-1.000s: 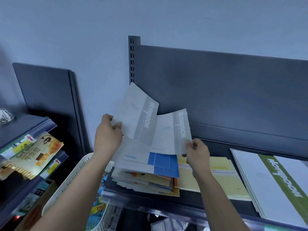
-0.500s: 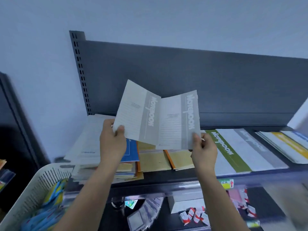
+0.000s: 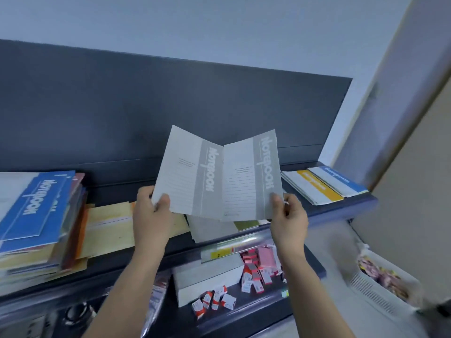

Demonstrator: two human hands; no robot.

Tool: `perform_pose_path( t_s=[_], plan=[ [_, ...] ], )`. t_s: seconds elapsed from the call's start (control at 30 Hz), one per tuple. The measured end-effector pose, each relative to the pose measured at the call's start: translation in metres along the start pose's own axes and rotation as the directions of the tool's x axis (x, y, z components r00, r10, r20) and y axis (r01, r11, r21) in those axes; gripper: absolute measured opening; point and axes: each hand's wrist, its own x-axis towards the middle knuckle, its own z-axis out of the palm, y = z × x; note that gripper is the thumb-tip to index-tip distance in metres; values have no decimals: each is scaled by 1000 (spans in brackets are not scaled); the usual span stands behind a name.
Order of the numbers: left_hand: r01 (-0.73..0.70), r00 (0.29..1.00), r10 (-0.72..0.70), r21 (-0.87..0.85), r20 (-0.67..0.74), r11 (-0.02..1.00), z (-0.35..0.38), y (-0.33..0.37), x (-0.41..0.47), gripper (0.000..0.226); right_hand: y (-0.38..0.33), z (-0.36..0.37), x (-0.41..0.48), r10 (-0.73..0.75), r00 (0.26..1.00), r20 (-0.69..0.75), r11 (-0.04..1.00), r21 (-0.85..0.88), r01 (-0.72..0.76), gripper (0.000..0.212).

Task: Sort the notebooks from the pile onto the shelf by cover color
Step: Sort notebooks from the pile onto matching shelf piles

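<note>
I hold two grey-striped notebooks upright above the dark shelf (image 3: 336, 211), fanned side by side. My left hand (image 3: 151, 215) pinches the lower left corner of the left grey notebook (image 3: 188, 174). My right hand (image 3: 289, 220) pinches the lower right corner of the right grey notebook (image 3: 251, 181). The mixed pile (image 3: 36, 228), topped by a blue notebook (image 3: 36, 203), sits at the shelf's left end. Yellow notebooks (image 3: 109, 228) lie beside it. Under the held pair lie pale notebooks (image 3: 210, 229), one with a green stripe. A yellow-striped notebook (image 3: 317, 189) and a blue-striped notebook (image 3: 339, 179) lie at the right end.
The shelf's dark back panel (image 3: 146, 106) rises behind everything. A lower shelf holds a white box (image 3: 210, 279) and several small red-and-white packets (image 3: 253, 272). A white basket (image 3: 383, 286) with small items stands at the lower right, next to a pale wall.
My view has swung to the right along the shelf, so the pile now sits at the far left. Both hands carried the two grey notebooks rightward with it, still fanned.
</note>
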Motion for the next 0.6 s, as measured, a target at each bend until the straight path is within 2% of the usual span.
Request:
perform_pose_path(
  t_s=[0.27, 0.6],
  plan=[
    [31, 998, -30, -18, 49, 999, 116, -1, -58, 13, 44, -97, 66, -5, 1000, -25, 1000, -29, 4, 34],
    [28, 995, -36, 83, 96, 996, 238, 4, -76, 11, 109, -162, 163, 73, 996, -46, 995, -65, -76, 24]
  ],
)
